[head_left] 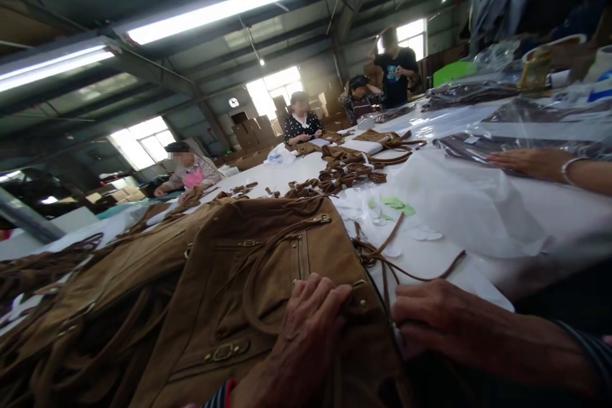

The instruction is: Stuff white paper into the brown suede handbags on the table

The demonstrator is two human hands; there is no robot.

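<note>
A large brown handbag (224,306) lies in front of me, with brass-coloured buckles, a short front zipper and a looped strap. My left hand (306,325) presses on its front near the right side, fingers bent and gripping the fabric. At the bag's right edge a dark zipper (380,293) runs along the opening. My right hand (440,319) is closed at this edge, thumb and fingers pinched on the zipper; the pull itself is hidden. Thin brown cords (382,255) lie on the table just beyond the right hand.
More brown bags (119,268) are piled on the left. The white table (306,166) holds brown straps (335,172), paper scraps and plastic-wrapped items (521,140). Another person's hand (535,162) rests at right. Several people sit or stand along the far side.
</note>
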